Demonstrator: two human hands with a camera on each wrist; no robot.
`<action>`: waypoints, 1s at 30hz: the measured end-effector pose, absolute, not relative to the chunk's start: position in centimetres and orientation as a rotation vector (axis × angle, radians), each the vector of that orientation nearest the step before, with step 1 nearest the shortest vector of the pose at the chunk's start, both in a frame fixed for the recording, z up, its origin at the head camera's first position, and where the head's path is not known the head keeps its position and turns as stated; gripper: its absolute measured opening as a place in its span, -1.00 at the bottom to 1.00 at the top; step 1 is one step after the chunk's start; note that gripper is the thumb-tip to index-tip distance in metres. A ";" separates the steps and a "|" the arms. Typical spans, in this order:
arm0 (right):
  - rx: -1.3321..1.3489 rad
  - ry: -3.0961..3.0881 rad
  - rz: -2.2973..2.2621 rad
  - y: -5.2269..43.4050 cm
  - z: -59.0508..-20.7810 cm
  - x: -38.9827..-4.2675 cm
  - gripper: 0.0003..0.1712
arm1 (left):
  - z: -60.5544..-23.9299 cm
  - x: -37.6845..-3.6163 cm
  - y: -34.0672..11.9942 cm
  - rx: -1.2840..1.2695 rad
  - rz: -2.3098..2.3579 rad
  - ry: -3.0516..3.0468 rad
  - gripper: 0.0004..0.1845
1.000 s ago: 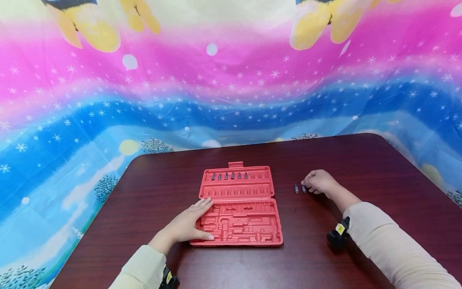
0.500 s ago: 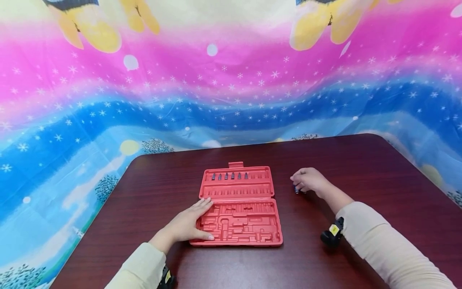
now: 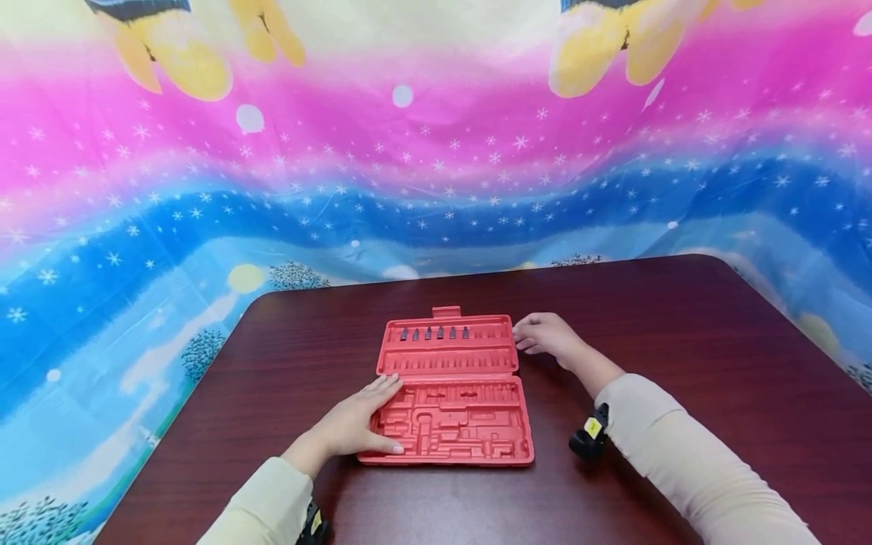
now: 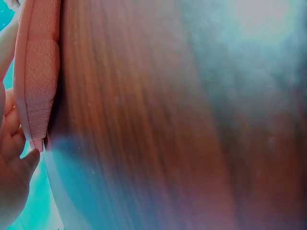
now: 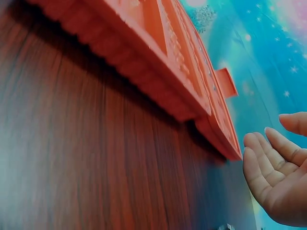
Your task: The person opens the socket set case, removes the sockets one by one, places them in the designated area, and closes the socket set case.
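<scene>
A red molded tool case (image 3: 446, 386) lies unfolded on the dark wooden table. Several dark screwdriver bits (image 3: 439, 333) stand in a row in its far half. My left hand (image 3: 357, 420) rests on the near half's left edge, fingers spread and thumb over the front corner. In the left wrist view, part of that hand (image 4: 14, 163) shows by the case's side. My right hand (image 3: 545, 334) is at the far half's right edge. In the right wrist view the right hand (image 5: 278, 177) has relaxed fingers, thumb apart, and no held thing shows.
The wooden table (image 3: 647, 318) reaches back to a colorful patterned cloth (image 3: 436, 151) hanging behind it. A red latch tab (image 3: 446, 311) sticks out from the case's far edge. At the bottom of the right wrist view a small metal piece (image 5: 225, 227) shows.
My right hand has moved left from the two loose bits to the case's right edge. Those bits are now out of sight in the head view. The left hand stays in place.
</scene>
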State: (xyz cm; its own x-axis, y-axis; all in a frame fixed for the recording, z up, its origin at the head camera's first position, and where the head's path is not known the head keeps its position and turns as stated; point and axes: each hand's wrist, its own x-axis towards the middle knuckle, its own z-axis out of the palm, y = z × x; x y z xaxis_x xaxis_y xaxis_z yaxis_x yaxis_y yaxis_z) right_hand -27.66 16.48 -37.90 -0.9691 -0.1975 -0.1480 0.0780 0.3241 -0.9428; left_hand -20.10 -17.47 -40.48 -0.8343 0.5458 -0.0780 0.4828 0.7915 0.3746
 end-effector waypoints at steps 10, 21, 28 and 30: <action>-0.162 2.250 -1.762 14.1 -38.8 -30.4 -0.67 | -40.3 -20.1 -17.4 0.829 0.533 2.795 0.07; -0.110 2.240 -1.705 10.3 -37.5 -31.0 -0.71 | -40.7 -20.0 -17.5 0.824 0.534 2.790 0.08; -0.112 2.268 -1.643 9.3 -38.8 -32.7 -0.70 | -40.6 -20.0 -17.5 0.827 0.532 2.796 0.07; -0.083 2.285 -1.623 9.0 -38.7 -32.9 -0.70 | -40.5 -20.1 -17.5 0.833 0.531 2.799 0.07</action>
State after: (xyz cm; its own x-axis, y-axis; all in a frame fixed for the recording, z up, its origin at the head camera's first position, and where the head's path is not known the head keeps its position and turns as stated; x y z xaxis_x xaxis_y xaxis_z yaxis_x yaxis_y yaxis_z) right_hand -32.91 9.03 -38.75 -0.9419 -0.2384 -0.2367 0.1449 0.3476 -0.9264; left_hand -20.07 -17.53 -40.54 -0.8289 0.5559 -0.0628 0.4943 0.7803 0.3832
